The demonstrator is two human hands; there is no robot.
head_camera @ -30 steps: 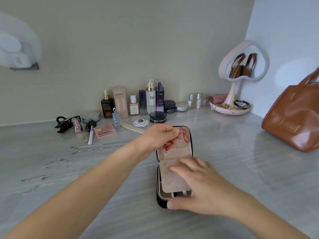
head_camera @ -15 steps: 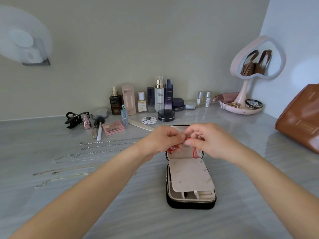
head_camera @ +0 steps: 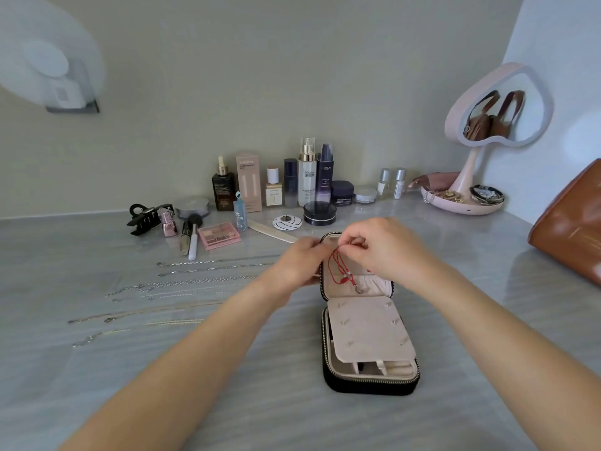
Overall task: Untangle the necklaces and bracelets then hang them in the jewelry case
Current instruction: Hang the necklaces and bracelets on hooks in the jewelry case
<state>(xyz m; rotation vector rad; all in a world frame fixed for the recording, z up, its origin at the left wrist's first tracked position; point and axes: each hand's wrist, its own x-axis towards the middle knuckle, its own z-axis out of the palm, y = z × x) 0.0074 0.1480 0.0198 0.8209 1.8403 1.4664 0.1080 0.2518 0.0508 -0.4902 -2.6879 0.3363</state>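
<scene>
A black zippered jewelry case (head_camera: 369, 384) lies open on the table, its pink lid (head_camera: 335, 288) raised and a pink flap (head_camera: 367, 330) folded over the tray. A red cord necklace (head_camera: 338, 271) with a small silver pendant hangs inside the lid. My right hand (head_camera: 383, 245) pinches the cord's top near the lid's upper edge. My left hand (head_camera: 299, 265) holds the lid's left edge, fingertips close to the cord. Several silver chains (head_camera: 182, 284) lie straightened in rows on the table to the left.
Cosmetic bottles and jars (head_camera: 305, 180) line the back wall, with a black hair clip (head_camera: 146, 218), brushes and a pink palette (head_camera: 219, 235) in front. A heart-shaped mirror with a jewelry dish (head_camera: 461, 200) stands back right. A brown leather bag (head_camera: 572, 229) sits at the right edge.
My right hand left the flap and rose to the lid's top, joining the left hand at the red cord. The cord now hangs lower inside the lid, with its pendant showing.
</scene>
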